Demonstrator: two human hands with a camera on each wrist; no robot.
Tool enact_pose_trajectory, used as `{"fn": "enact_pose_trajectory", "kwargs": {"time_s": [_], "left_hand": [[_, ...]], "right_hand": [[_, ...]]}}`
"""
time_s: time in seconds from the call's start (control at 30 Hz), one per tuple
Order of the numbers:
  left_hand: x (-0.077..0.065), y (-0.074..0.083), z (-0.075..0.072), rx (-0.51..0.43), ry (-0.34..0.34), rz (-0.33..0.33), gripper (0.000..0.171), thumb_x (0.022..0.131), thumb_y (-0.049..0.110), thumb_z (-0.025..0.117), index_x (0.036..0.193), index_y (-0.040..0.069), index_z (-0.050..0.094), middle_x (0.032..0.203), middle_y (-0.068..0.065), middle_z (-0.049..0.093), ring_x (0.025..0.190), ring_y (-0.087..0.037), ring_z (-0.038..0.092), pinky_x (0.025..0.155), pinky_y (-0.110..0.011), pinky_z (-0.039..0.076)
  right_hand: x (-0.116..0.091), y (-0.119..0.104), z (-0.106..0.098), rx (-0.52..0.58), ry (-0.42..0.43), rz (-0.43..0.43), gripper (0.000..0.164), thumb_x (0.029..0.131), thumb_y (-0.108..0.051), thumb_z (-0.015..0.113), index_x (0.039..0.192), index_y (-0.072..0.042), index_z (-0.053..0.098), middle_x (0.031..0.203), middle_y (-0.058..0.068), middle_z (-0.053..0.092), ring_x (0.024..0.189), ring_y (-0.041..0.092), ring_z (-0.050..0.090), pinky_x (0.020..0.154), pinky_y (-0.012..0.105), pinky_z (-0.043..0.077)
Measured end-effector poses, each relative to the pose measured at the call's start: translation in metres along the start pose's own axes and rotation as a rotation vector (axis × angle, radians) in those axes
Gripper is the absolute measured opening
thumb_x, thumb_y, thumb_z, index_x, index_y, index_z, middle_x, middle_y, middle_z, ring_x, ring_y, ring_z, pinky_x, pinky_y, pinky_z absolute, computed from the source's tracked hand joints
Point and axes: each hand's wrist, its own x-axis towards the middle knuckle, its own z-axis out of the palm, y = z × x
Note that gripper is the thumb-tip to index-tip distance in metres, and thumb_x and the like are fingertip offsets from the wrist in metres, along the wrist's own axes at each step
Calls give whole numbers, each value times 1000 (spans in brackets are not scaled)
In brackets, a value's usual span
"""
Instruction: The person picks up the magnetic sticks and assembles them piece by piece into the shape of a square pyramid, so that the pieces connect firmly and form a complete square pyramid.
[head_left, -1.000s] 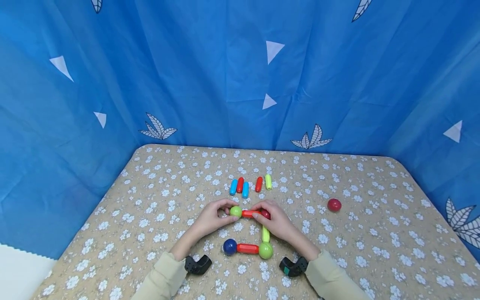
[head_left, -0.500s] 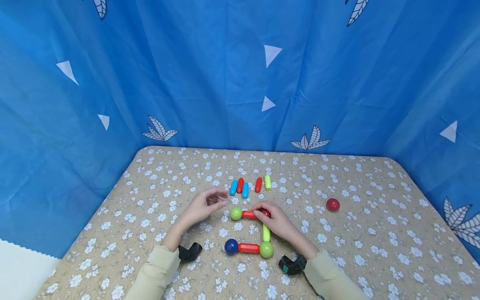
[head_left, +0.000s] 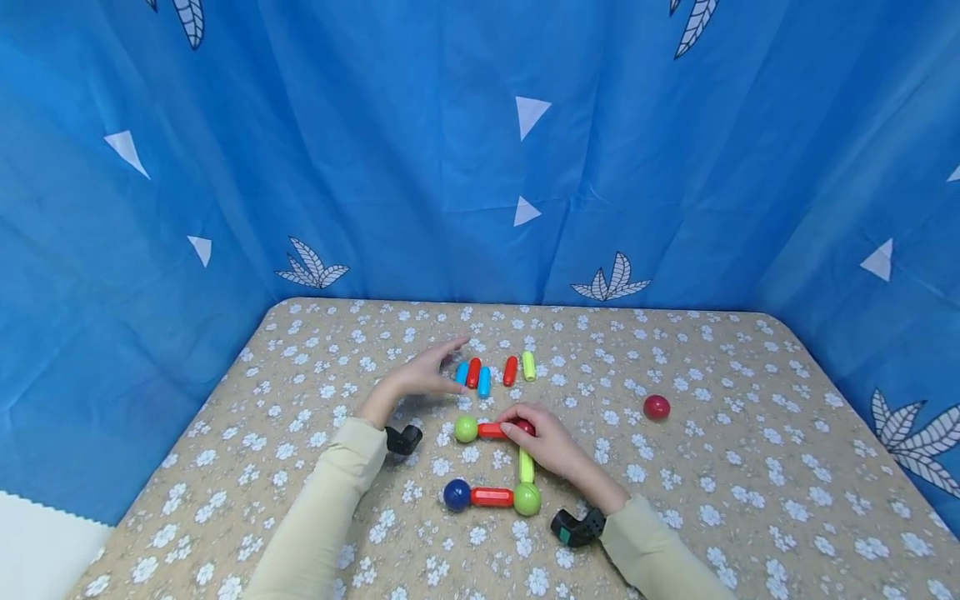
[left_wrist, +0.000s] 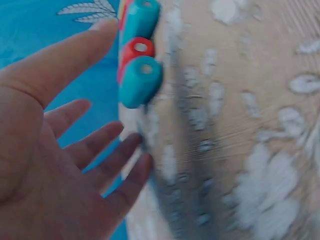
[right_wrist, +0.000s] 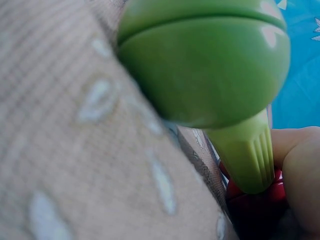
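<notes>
In the head view my left hand spreads its thumb and fingers beside a blue rod, a red rod and a second blue rod. The left wrist view has the palm apart from them. My right hand grips the red ball at a corner of a joined shape, largely covering it. From that ball a red rod runs to a green ball, and a yellow-green rod to another green ball. A lower red rod links that one to a dark blue ball.
Another red rod and a yellow-green rod lie right of the blue ones. A loose red ball sits farther right on the flowered tablecloth. A blue curtain hangs behind the table.
My left hand has let go of the upper green ball and moved away, then forward to the loose rods, its fingers spreading. My right hand stays at the red ball.
</notes>
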Motion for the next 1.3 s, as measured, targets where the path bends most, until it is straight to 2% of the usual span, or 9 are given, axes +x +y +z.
{"fn": "enact_pose_trajectory", "kwargs": {"time_s": [0.13,0.27,0.5,0.67,0.77,0.93,1.03,1.13,1.3], "left_hand": [[1,-16,7,27,-11,-19,81,78,19,78,144,7,34,144,-17,33,128,-34,34,102,-49,30],[2,-26,10,37,5,3,75,78,23,78,141,8,41,143,-16,32,126,-34,35,100,-50,31],[2,-29,15,43,60,35,61,78,23,78,130,6,53,140,-16,35,128,-33,33,101,-49,31],[-6,-27,18,41,118,8,57,77,25,79,127,7,56,126,-13,46,114,-29,47,93,-44,40],[-15,-24,16,-64,180,-26,58,77,19,78,129,7,54,110,-9,53,95,-23,53,80,-37,46],[-35,-20,14,-405,230,-92,63,82,6,72,138,5,42,97,-11,57,76,-18,55,63,-28,46],[-48,-17,15,-595,238,-126,64,85,4,67,141,6,36,105,-17,62,82,-18,60,66,-29,48],[-63,-12,15,-751,227,-156,63,88,1,63,144,7,33,119,-21,58,93,-20,63,79,-31,50],[-85,-3,19,-880,206,-220,56,90,0,59,141,5,36,117,-25,52,95,-27,64,82,-33,50]], "right_hand": [[-1,1,3,2,-8,4,9,92,-18,61,97,-15,67,96,-5,61,95,19,54,82,40,42],[0,1,2,7,3,9,8,92,-17,62,97,-15,67,95,-5,61,94,19,54,82,40,43],[-1,1,2,-11,22,21,7,91,-16,63,97,-16,67,95,-6,60,94,18,54,82,41,43],[-4,0,3,7,5,42,9,90,-18,64,98,-17,67,96,-6,60,95,18,54,82,40,43],[-4,1,2,7,2,18,12,88,-20,67,100,-16,67,99,-4,61,96,19,54,82,39,43],[-2,3,0,-11,7,0,16,86,-19,69,102,-16,68,104,-3,60,96,19,52,80,38,43],[-1,2,0,2,-7,6,17,86,-18,69,103,-15,68,106,-2,60,97,19,52,81,38,43],[-2,1,0,16,-9,-9,17,87,-20,69,103,-14,68,106,-1,60,97,20,52,81,39,44],[-2,0,1,1,14,-51,19,86,-24,69,101,-12,69,101,-2,62,96,22,55,81,41,45]]}}
